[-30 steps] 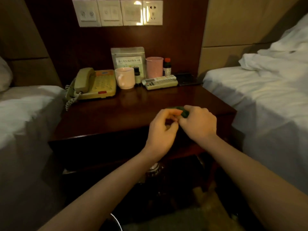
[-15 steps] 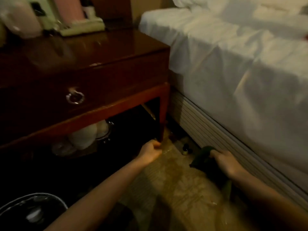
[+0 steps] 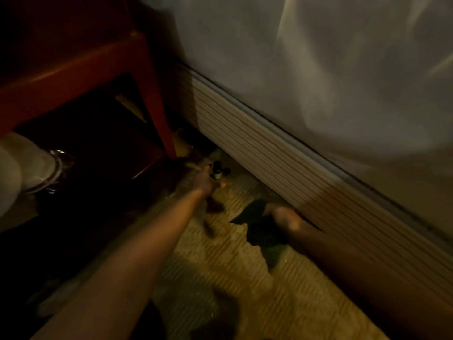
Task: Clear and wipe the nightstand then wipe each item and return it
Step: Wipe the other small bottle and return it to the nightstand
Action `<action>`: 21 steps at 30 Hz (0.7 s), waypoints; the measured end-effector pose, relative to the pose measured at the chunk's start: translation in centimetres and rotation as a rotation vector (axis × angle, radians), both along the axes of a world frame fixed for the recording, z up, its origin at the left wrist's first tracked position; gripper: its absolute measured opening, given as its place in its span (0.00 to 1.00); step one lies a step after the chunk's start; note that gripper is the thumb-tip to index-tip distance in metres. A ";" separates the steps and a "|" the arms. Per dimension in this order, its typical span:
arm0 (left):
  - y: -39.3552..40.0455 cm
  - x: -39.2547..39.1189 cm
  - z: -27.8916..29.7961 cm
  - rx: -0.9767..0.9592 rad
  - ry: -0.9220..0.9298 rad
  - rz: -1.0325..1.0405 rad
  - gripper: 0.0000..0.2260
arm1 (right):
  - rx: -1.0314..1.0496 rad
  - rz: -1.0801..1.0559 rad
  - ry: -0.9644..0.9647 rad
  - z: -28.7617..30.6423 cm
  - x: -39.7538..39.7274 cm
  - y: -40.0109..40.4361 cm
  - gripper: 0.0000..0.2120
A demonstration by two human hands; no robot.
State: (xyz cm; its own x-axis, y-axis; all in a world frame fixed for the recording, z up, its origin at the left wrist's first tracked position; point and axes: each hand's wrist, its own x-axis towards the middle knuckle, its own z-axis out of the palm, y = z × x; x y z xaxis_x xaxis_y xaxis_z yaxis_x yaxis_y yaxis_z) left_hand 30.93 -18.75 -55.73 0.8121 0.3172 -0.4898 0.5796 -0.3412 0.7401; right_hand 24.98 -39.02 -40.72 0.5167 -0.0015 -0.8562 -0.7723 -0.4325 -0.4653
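A small dark bottle (image 3: 216,171) with a pale label stands on the carpet, just right of the nightstand's red-brown leg (image 3: 157,111). My left hand (image 3: 205,182) reaches low to it, fingers spread on either side of the bottle; the blur hides whether they touch it. My right hand (image 3: 284,217) rests on the floor against the bed base and grips a dark green cloth (image 3: 259,231), which trails toward me over the carpet. The nightstand's top and the items on it are out of view.
The striped bed base (image 3: 282,163) runs diagonally on the right, with a white sheet (image 3: 318,69) hanging above it. Under the nightstand it is dark; a glass dish (image 3: 55,168) with white things sits at the left. Patterned carpet (image 3: 220,278) fills the foreground.
My view has dropped from the nightstand top to the floor. My left hand has stretched forward to the small bottle, and my right hand with the cloth has settled by the bed base.
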 end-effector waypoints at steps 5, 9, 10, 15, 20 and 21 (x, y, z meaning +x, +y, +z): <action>-1.3 1.6 -1.2 0.002 -0.073 0.107 0.25 | 0.102 -0.007 -0.006 -1.3 -0.9 0.2 0.13; -1.8 -0.8 1.0 -0.045 -0.192 0.145 0.21 | 0.081 -0.031 0.002 -0.1 -1.4 -0.2 0.14; -1.9 -1.8 2.0 -0.065 -0.225 0.122 0.20 | 0.072 -0.021 -0.007 0.6 -1.4 -0.3 0.12; -1.6 -5.9 10.8 -0.195 -0.445 -0.055 0.11 | 0.087 0.093 -0.152 5.4 -1.4 -0.3 0.10; 0.0 -9.5 22.7 -0.087 -0.687 -0.243 0.13 | 0.291 0.124 -0.274 12.0 -2.5 1.4 0.10; 0.2 -10.2 25.2 -0.034 -0.748 -0.280 0.14 | 0.342 0.112 -0.295 13.4 -2.5 1.9 0.10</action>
State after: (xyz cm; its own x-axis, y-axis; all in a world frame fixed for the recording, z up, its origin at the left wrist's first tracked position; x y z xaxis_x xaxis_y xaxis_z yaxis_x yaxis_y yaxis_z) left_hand 20.72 -18.51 -30.50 0.9764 0.0475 0.2107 -0.1786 -0.3710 0.9113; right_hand 22.52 -37.14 -27.36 0.7190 0.3256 -0.6140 -0.5425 -0.2892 -0.7887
